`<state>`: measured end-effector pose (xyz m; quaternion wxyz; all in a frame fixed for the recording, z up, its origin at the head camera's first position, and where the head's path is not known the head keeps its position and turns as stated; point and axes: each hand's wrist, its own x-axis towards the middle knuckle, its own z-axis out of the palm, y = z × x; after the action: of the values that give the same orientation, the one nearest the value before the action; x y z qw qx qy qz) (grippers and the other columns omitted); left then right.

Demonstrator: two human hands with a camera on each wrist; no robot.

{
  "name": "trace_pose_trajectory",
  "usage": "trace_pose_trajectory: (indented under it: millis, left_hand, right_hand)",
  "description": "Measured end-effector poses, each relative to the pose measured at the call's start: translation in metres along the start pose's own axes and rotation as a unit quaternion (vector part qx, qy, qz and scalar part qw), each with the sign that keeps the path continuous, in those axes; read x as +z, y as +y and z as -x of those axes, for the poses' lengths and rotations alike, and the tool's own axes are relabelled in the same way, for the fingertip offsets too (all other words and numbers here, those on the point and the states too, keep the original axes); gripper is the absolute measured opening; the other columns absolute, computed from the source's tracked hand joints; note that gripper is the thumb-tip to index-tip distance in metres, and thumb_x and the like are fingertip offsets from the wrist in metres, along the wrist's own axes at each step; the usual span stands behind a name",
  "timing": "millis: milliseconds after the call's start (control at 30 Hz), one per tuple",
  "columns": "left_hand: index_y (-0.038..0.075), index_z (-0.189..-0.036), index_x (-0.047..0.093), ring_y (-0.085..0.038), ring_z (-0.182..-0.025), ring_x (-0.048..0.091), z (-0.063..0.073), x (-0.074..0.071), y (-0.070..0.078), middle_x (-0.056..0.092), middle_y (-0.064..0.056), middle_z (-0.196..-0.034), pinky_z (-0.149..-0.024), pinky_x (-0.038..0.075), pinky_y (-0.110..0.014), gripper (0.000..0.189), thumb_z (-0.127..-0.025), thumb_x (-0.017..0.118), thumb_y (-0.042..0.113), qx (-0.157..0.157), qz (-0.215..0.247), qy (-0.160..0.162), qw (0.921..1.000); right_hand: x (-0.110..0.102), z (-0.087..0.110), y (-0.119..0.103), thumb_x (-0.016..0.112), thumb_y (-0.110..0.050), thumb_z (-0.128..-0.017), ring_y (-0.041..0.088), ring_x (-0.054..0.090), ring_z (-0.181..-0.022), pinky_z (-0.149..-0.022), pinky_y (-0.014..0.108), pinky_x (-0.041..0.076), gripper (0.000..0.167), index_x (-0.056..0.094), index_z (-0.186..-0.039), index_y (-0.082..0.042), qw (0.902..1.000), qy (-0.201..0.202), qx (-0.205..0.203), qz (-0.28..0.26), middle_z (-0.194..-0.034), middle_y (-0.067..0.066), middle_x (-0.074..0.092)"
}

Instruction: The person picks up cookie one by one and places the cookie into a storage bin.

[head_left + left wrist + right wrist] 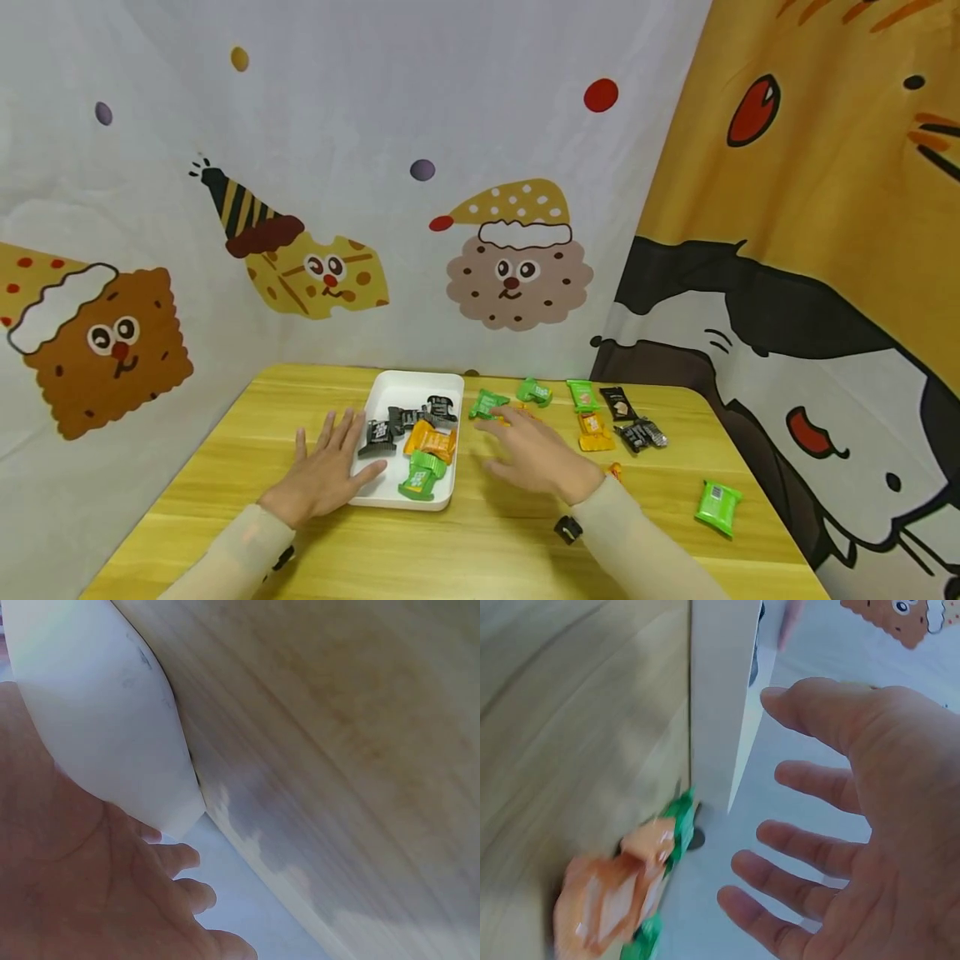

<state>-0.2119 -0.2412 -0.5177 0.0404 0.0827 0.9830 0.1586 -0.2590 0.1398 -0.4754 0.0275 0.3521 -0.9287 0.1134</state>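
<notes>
A white tray [363, 492] holds several small wrapped snacks: black packets [379, 435], an orange packet [431, 442] and a green packet [422, 477]. My left hand [322, 471] rests along the tray's left side, fingers spread and thumb over the rim. In the left wrist view its palm [67, 877] lies beside the tray wall [112, 712]. To the right of the tray, my right hand [536, 454] is held above the table, empty, with fingers apart. Beneath it is an orange packet [607, 900], partly hidden in the head view, near a green packet [487, 403].
Farther right lie a second green packet [534, 392], a light green packet [582, 396], orange packets [595, 433], black packets [641, 435] and, near the right edge, another light green packet [718, 507]. A printed curtain [337, 125] hangs behind the wooden table [465, 558].
</notes>
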Motion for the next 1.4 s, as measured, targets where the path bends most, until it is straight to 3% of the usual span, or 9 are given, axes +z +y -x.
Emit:
trace_pose_trajectory:
  millis: [333,567,867,1200,1400]
  left_hand:
    - [0.004,-0.187,0.016,-0.059,-0.180,0.003,0.000,0.002,0.000,0.010,-0.026,-0.195,-0.133,-0.007,-0.095,0.106,-0.115,0.057,0.070,-0.003,-0.006,0.001,1.0000]
    - [0.004,-0.187,0.016,-0.060,-0.180,0.005,0.001,-0.001,-0.001,0.011,-0.027,-0.195,-0.134,-0.005,-0.095,0.105,-0.116,0.057,0.069,-0.001,-0.006,0.012,0.9999]
    - [0.005,-0.187,0.016,-0.058,-0.181,0.004,-0.001,0.004,0.001,0.010,-0.025,-0.195,-0.134,-0.005,-0.094,0.106,-0.116,0.056,0.071,-0.005,-0.008,-0.001,1.0000]
    - [0.006,-0.187,0.016,-0.058,-0.181,0.006,-0.002,0.006,0.001,0.011,-0.024,-0.196,-0.135,-0.003,-0.094,0.106,-0.115,0.055,0.072,-0.005,-0.012,0.001,0.9999]
    - [0.007,-0.188,0.016,-0.058,-0.181,0.006,-0.004,0.007,-0.001,0.009,-0.024,-0.196,-0.135,-0.001,-0.094,0.106,-0.115,0.055,0.073,-0.006,-0.016,0.008,0.9998]
  right_hand:
    - [-0.002,0.056,0.031,0.090,-0.041,-0.105,0.053,0.065,-0.148,-0.112,0.071,0.063,0.073,0.063,-0.169,-0.020,0.9968,0.015,0.073,-0.027,-0.176,0.021,0.054]
    - [-0.007,0.087,0.050,0.090,-0.050,-0.103,0.063,0.058,-0.152,-0.113,0.088,0.052,0.073,0.065,-0.167,-0.024,0.9926,0.028,0.117,-0.017,-0.175,0.023,0.056]
    - [-0.010,0.124,0.074,0.092,-0.054,-0.100,0.062,0.063,-0.144,-0.105,0.087,0.057,0.077,0.066,-0.165,-0.022,0.9864,0.042,0.158,0.009,-0.168,0.025,0.061]
    - [-0.015,0.162,0.111,0.086,-0.059,-0.104,0.067,0.064,-0.135,-0.097,0.091,0.055,0.081,0.064,-0.166,-0.012,0.9677,0.050,0.245,0.029,-0.162,0.033,0.062]
    - [-0.022,0.180,0.135,0.079,-0.060,-0.108,0.081,0.051,-0.137,-0.097,0.097,0.048,0.085,0.057,-0.169,-0.004,0.9516,0.017,0.306,0.020,-0.166,0.045,0.051]
